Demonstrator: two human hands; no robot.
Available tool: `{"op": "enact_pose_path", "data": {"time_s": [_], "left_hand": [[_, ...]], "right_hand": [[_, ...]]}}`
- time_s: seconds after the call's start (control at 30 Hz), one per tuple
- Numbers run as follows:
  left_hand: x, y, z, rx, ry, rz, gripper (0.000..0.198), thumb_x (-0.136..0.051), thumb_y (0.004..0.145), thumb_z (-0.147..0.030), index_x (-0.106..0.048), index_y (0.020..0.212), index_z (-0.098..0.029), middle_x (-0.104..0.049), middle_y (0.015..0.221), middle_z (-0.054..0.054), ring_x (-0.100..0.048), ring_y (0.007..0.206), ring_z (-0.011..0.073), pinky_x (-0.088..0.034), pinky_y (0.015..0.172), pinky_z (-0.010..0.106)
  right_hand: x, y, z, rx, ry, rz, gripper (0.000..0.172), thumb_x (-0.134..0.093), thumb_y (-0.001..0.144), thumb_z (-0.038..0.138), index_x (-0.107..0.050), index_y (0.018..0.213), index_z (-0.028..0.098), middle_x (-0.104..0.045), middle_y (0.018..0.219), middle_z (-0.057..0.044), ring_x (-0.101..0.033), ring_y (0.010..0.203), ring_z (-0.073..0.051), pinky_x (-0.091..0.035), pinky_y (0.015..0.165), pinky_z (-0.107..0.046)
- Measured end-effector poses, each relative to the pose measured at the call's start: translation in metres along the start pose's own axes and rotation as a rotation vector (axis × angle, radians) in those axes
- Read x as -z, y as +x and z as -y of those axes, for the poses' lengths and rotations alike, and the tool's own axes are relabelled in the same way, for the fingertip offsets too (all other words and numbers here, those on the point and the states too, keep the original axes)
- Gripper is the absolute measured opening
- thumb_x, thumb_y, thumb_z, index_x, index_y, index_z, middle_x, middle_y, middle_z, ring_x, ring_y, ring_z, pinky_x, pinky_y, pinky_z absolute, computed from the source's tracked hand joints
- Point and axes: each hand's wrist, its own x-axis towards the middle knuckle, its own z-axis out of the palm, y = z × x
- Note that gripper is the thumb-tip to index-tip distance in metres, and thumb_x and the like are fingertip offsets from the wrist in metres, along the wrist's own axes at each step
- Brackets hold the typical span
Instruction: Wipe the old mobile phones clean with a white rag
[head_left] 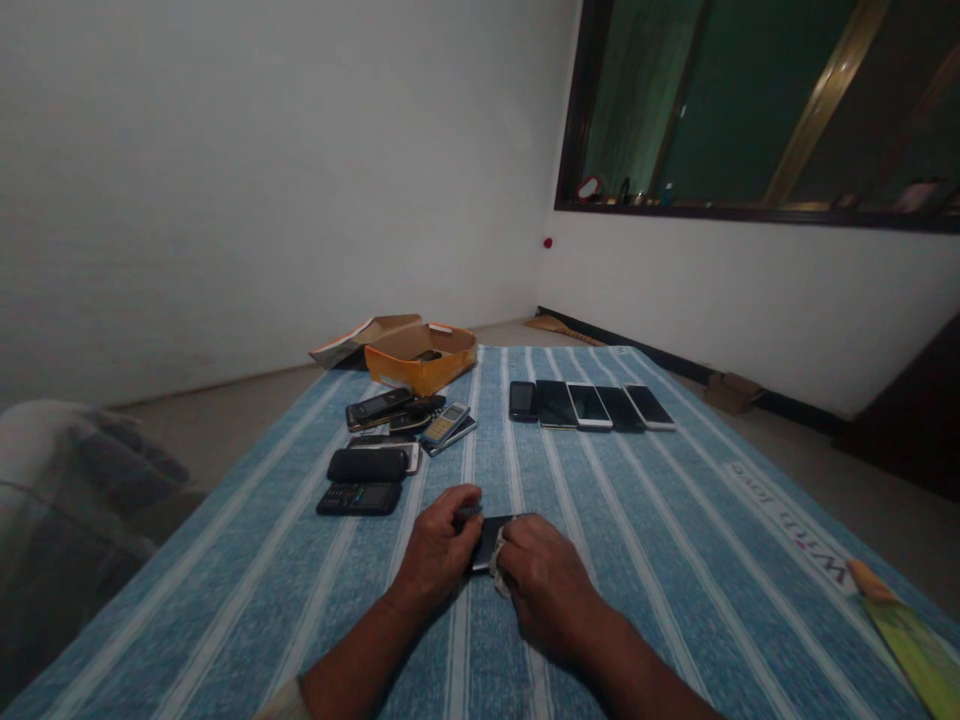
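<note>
My left hand (437, 552) is closed around the left end of a dark phone (491, 536) lying flat on the blue striped cloth (660, 520). My right hand (544, 580) rests over the phone's right part, fingers curled on a small white cloth (497, 570) that peeks out beneath them. Most of the phone is covered by both hands.
A row of several smartphones (592, 405) lies ahead to the right. A heap of older keypad phones (394, 440) sits ahead to the left, behind it an open orange cardboard box (421, 358). A green-yellow packet (911, 640) lies at the right edge. Bundled fabric (67, 480) is at far left.
</note>
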Motion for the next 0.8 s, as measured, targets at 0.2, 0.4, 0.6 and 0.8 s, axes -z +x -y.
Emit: {"op": "enact_pose_path", "data": {"time_s": [0.2, 0.4, 0.6, 0.8], "left_hand": [[0.002, 0.0, -0.002, 0.028, -0.009, 0.014, 0.028, -0.055, 0.077, -0.024, -0.065, 0.102, -0.017, -0.071, 0.099, 0.007, -0.069, 0.09, 0.0223, -0.056, 0.083, 0.036], [0.001, 0.0, -0.004, 0.042, -0.013, 0.011, 0.028, -0.055, 0.076, -0.025, -0.065, 0.101, -0.017, -0.072, 0.097, 0.008, -0.07, 0.089, 0.0229, -0.057, 0.081, 0.036], [0.0, 0.0, -0.001, 0.052, 0.002, 0.021, 0.031, -0.056, 0.076, -0.03, -0.064, 0.103, -0.015, -0.072, 0.099, 0.009, -0.07, 0.089, 0.0244, -0.057, 0.081, 0.038], [-0.002, 0.001, 0.001, 0.075, -0.016, 0.01, 0.033, -0.056, 0.076, -0.031, -0.064, 0.104, -0.016, -0.072, 0.099, 0.009, -0.07, 0.09, 0.0243, -0.057, 0.083, 0.039]], "right_hand": [[-0.009, 0.006, 0.007, 0.074, 0.014, -0.037, 0.018, -0.049, 0.084, 0.004, -0.062, 0.088, 0.015, -0.06, 0.09, -0.009, -0.049, 0.088, -0.022, -0.041, 0.077, -0.034], [0.016, -0.001, -0.007, -0.051, -0.028, 0.093, 0.023, -0.052, 0.079, 0.0, -0.064, 0.083, 0.019, -0.06, 0.084, -0.003, -0.053, 0.085, -0.018, -0.032, 0.102, -0.041], [0.019, -0.004, -0.013, -0.125, -0.063, 0.115, 0.022, -0.054, 0.08, -0.001, -0.065, 0.083, 0.018, -0.062, 0.086, -0.004, -0.054, 0.087, -0.019, -0.033, 0.099, -0.038], [0.004, 0.001, -0.003, -0.041, -0.068, 0.002, 0.017, -0.057, 0.077, -0.001, -0.062, 0.077, 0.015, -0.059, 0.082, -0.006, -0.049, 0.081, -0.02, -0.037, 0.074, -0.032]]}}
